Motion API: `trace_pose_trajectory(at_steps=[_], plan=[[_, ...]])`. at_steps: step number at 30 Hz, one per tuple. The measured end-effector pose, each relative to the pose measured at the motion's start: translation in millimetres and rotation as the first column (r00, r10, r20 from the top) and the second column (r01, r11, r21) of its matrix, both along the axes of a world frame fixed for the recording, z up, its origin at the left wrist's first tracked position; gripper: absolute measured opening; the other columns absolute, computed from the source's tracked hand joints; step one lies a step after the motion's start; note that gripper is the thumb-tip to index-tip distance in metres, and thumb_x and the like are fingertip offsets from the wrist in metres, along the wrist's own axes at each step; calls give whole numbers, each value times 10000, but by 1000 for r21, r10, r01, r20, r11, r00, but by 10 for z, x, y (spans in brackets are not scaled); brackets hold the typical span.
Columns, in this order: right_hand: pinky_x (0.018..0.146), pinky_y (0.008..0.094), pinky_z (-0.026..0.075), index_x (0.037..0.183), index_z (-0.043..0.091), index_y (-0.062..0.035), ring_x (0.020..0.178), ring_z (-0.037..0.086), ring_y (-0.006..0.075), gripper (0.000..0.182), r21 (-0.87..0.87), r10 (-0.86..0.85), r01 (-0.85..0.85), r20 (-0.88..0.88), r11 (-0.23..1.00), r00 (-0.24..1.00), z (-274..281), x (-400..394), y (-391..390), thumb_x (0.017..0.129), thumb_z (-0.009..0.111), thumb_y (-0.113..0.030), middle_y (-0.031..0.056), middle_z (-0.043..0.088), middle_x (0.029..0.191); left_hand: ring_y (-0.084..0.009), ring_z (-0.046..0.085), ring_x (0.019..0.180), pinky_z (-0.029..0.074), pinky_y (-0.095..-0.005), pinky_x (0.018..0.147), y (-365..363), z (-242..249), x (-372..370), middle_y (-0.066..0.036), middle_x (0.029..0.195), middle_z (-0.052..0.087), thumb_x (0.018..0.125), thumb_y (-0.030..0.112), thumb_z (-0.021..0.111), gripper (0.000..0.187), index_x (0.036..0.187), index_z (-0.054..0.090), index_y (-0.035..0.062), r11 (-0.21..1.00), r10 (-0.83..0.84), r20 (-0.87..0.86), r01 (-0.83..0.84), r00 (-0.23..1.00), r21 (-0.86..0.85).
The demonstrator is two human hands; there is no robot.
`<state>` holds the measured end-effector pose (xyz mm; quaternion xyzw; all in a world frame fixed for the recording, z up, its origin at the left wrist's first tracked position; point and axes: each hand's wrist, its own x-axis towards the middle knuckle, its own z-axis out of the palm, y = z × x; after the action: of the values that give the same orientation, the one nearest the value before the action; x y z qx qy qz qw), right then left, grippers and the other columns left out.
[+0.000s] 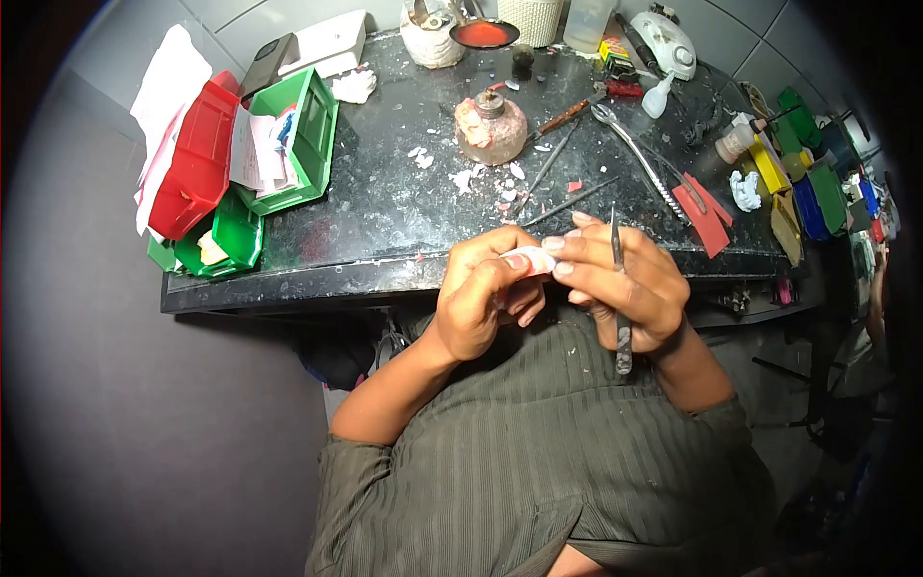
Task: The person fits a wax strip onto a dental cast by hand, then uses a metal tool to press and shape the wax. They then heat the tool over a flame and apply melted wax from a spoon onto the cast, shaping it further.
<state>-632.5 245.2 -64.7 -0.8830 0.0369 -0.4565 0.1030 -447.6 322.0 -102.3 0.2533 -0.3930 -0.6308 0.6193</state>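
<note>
My left hand (478, 293) is closed around a small pink and white piece (535, 258), which looks like dental wax or a denture; most of it is hidden by the fingers. Just in front of my body, at the table's front edge, my right hand (635, 287) touches the piece's right end with its fingertips. Threaded between the fingers of that hand is a slim metal carving tool (624, 354), its pointed end up and its handle down. Behind the hands stands a wax-smeared glass spirit burner (491, 133), with pink and white scraps around it.
Green and red bins (198, 159) with papers sit at the left. Thin metal tools (574, 201), a twisted metal tool (642, 165) and pink wax sheets (707, 219) lie on the black table (370, 207). At the back is a pan of red material (484, 35).
</note>
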Motion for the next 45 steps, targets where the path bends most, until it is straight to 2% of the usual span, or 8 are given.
trace_pose_trajectory(at_steps=[5, 15, 19, 26, 33, 36, 43, 45], plan=[[938, 472, 585, 1089, 711, -4, 868, 670, 243, 390, -63, -10, 8, -41, 998, 999, -52, 60, 17, 702, 739, -47, 117, 737, 1014, -89, 426, 494, 373, -250, 474, 11, -17, -23, -32, 605, 471, 976, 189, 449, 297, 934, 579, -75, 999, 29, 36, -28, 999, -20], [949, 436, 581, 1111, 723, -45, 880, 620, 200, 413, -104, -141, 141, 16, 984, 990, -268, 108, 73, 699, 717, -13, 83, 750, 1065, -108, 438, 521, 384, -254, 502, 20, -34, -75, -56, 620, 492, 987, 193, 395, 358, 991, 584, -111, 986, 138, 24, -135, 990, -101], [904, 400, 592, 1112, 729, -55, 891, 618, 190, 371, -122, -142, 144, 32, 982, 989, -295, 90, 88, 742, 710, -35, 77, 748, 1101, -111, 439, 521, 388, -259, 505, 23, -57, -37, -62, 619, 492, 988, 203, 392, 370, 994, 583, -113, 988, 115, 70, -107, 991, -114], [849, 366, 594, 1132, 731, -50, 892, 619, 184, 367, -166, -146, 138, -34, 976, 989, -251, 63, 95, 769, 731, -106, 80, 738, 1162, -125, 421, 497, 388, -279, 460, 15, -90, -29, -96, 630, 493, 965, 275, 431, 429, 985, 585, -125, 995, 54, -51, -57, 997, -77], [828, 334, 586, 1110, 732, -44, 903, 622, 184, 325, -153, -164, 166, 26, 974, 986, -215, 69, 69, 788, 769, -51, 72, 742, 1145, -154, 469, 509, 394, -275, 494, 1, -67, 17, -86, 618, 490, 1003, 256, 404, 390, 1042, 569, -95, 998, -55, -141, 52, 988, -30], [790, 281, 565, 1082, 738, -49, 894, 620, 177, 319, -174, -200, 198, 8, 965, 980, -211, 70, 47, 769, 798, -48, 72, 748, 1122, -156, 463, 497, 385, -278, 485, -3, -84, 35, -92, 613, 488, 1012, 270, 399, 415, 1056, 569, -105, 998, -49, -143, 44, 988, -38], [763, 270, 550, 1086, 740, -61, 886, 611, 177, 331, -155, -202, 200, 4, 967, 979, -149, 75, 71, 760, 800, -54, 77, 747, 1131, -168, 434, 485, 371, -294, 467, -7, -103, 30, -107, 596, 476, 1004, 330, 364, 506, 1054, 573, -128, 997, -22, -132, 12, 991, -77], [749, 273, 548, 1087, 737, -59, 887, 606, 180, 330, -162, -190, 189, 4, 969, 982, -157, 59, 75, 763, 796, -49, 84, 746, 1133, -150, 506, 520, 390, -260, 489, -15, -109, 41, -122, 669, 576, 1014, 328, 368, 501, 1015, 606, -114, 993, -7, -71, -2, 997, -122]])
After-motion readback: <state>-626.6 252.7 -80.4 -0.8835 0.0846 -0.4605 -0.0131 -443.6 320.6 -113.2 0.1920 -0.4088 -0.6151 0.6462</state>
